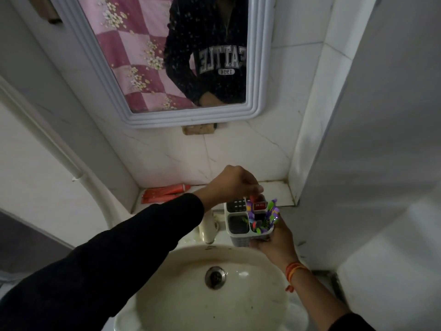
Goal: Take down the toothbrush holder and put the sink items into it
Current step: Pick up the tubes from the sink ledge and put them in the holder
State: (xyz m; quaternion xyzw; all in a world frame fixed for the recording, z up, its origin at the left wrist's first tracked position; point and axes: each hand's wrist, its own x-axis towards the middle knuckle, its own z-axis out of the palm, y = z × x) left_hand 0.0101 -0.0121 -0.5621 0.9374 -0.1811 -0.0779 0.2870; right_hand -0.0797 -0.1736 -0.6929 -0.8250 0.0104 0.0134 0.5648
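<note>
head view:
holder: white toothbrush holder (241,225) held over sink (167,295) rim, beside tap (210,229)
left hand (232,183): pinched on red item (253,199) at back compartment
right hand (276,244): gripping holder from below
ledge: orange tubes (164,193) lying flat

holder (241,231): white, four compartments, upright in right hand (274,244)
red tubes (164,193): flat, behind left hand (232,182)

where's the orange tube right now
In the head view the orange tube lies flat on the tiled ledge behind the sink, left of the left hand.
</note>
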